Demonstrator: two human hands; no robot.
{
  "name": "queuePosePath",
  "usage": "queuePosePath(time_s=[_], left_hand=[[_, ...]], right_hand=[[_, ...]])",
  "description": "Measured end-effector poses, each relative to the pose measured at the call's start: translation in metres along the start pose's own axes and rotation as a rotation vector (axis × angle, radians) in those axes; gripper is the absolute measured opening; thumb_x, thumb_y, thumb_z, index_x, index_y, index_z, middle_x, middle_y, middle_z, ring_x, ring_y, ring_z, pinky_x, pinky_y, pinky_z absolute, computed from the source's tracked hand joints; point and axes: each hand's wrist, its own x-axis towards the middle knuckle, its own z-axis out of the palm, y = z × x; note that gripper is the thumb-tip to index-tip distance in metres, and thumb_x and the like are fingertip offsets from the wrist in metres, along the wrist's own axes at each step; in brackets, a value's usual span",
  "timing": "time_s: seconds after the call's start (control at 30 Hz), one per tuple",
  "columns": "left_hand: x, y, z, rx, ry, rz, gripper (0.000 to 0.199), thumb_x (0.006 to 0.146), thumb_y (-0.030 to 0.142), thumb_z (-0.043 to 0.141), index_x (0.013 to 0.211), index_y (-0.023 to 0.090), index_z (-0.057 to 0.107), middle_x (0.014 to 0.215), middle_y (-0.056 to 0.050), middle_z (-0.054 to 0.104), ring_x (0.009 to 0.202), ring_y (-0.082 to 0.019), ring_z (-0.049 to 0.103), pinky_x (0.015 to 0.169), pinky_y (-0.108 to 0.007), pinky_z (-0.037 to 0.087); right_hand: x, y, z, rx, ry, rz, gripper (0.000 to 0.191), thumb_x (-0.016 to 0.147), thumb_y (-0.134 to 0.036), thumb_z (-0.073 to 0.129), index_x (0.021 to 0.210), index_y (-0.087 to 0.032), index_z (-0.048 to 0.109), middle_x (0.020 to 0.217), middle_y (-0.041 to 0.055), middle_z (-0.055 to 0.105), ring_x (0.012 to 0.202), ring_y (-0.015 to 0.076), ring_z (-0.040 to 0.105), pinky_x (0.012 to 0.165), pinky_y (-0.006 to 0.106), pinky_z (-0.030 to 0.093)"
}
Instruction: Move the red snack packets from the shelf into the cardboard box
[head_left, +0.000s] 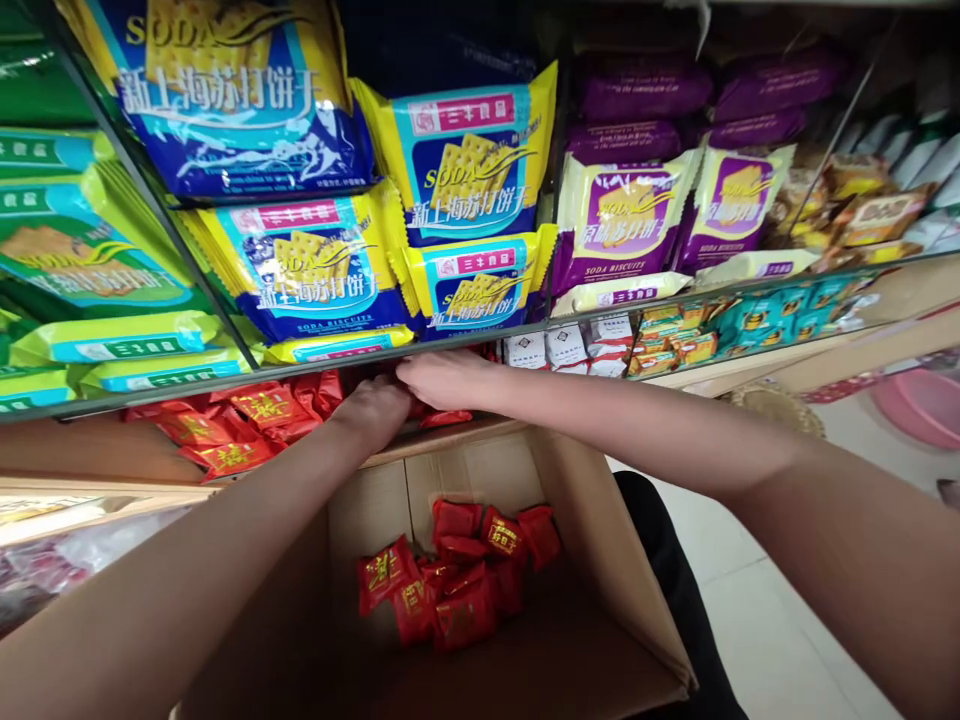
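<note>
My left hand (375, 408) and my right hand (441, 380) reach side by side into a low shelf compartment, just under the upper shelf's edge. Both have their fingers curled in; the fingertips and whatever they hold are hidden. Red wrapped snack packets (262, 410) with gold lettering lie left of my left hand. Another red packet (445, 418) shows below my right hand. Beneath my arms, an open cardboard box (622, 560) holds a loose heap of similar red packets (465, 580) on its bottom.
On the shelf above stand blue-and-yellow soda biscuit packs (315, 265), green packs (82, 245) and purple packs (630, 215). White packets (566, 345) and teal packets (780, 315) fill compartments to the right. A dark trouser leg (675, 590) is beside the box, and a pink basin (919, 405) stands on the tiled floor.
</note>
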Motion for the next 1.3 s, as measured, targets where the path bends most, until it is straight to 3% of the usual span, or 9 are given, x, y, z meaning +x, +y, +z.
queuePosePath(time_s=[0.17,0.4,0.53,0.73,0.93,1.03,1.17,1.3], left_hand=[[0.004,0.006,-0.003,0.073,-0.146,-0.098,0.026,0.083,0.032,0.055,0.102,0.014,0.058,0.106,-0.007,0.062,0.096,-0.019,0.060,0.083,-0.041,0.049],[0.011,0.007,0.004,0.075,-0.172,-0.120,0.029,0.084,0.032,0.054,0.107,0.015,0.056,0.112,-0.008,0.060,0.099,-0.020,0.058,0.084,-0.043,0.049],[0.012,0.006,0.001,0.040,-0.109,-0.044,0.030,0.082,0.032,0.056,0.108,0.016,0.056,0.121,-0.008,0.054,0.109,-0.022,0.053,0.089,-0.045,0.045],[0.011,0.011,-0.006,-0.043,-0.057,-0.117,0.030,0.081,0.032,0.058,0.105,0.015,0.057,0.117,-0.009,0.057,0.103,-0.021,0.056,0.085,-0.043,0.048],[0.022,0.011,-0.013,-0.215,0.228,-0.111,0.040,0.084,0.037,0.051,0.120,0.020,0.049,0.124,-0.008,0.053,0.109,-0.023,0.053,0.090,-0.046,0.045],[0.029,0.010,-0.006,-0.290,0.297,-0.124,0.037,0.085,0.034,0.052,0.118,0.020,0.051,0.122,-0.008,0.055,0.110,-0.023,0.053,0.092,-0.046,0.044],[0.033,0.006,0.002,-0.376,0.334,-0.214,0.028,0.085,0.032,0.052,0.110,0.018,0.055,0.116,-0.007,0.058,0.108,-0.021,0.055,0.091,-0.044,0.045],[0.027,0.004,0.001,-0.453,0.291,-0.219,0.035,0.082,0.035,0.056,0.113,0.018,0.054,0.113,-0.006,0.059,0.102,-0.021,0.057,0.087,-0.043,0.047]], right_hand=[[-0.021,0.006,0.013,-0.164,-0.178,-0.061,0.025,0.079,-0.029,0.059,0.097,-0.013,0.065,0.097,0.0142,0.067,0.088,0.0258,0.064,0.065,0.028,0.046],[-0.023,0.014,0.011,-0.126,-0.190,0.037,0.018,0.072,-0.024,0.066,0.087,-0.013,0.069,0.088,0.0127,0.070,0.080,0.0226,0.065,0.053,0.024,0.035],[-0.031,0.019,0.017,-0.111,-0.128,0.069,0.020,0.079,-0.029,0.059,0.090,-0.015,0.068,0.091,0.0103,0.069,0.084,0.0201,0.063,0.058,0.023,0.036],[-0.038,0.025,0.017,-0.084,-0.141,0.101,0.018,0.075,-0.028,0.063,0.089,-0.017,0.068,0.088,0.0047,0.069,0.080,0.0167,0.063,0.056,0.021,0.035],[-0.046,0.026,0.012,-0.124,-0.152,0.157,0.024,0.075,-0.029,0.062,0.095,-0.017,0.066,0.094,0.0079,0.068,0.085,0.0198,0.063,0.060,0.022,0.038],[-0.045,0.022,0.008,-0.143,-0.175,0.203,0.021,0.078,-0.027,0.059,0.095,-0.017,0.067,0.096,0.0095,0.068,0.086,0.0208,0.063,0.063,0.023,0.040],[-0.041,0.018,0.003,-0.153,-0.184,0.270,0.022,0.082,-0.021,0.052,0.096,-0.013,0.067,0.096,0.0145,0.068,0.086,0.0239,0.064,0.063,0.025,0.040],[-0.039,0.019,0.007,-0.143,-0.193,0.256,0.021,0.078,-0.024,0.058,0.095,-0.016,0.068,0.095,0.0117,0.069,0.086,0.0232,0.064,0.061,0.024,0.040]])
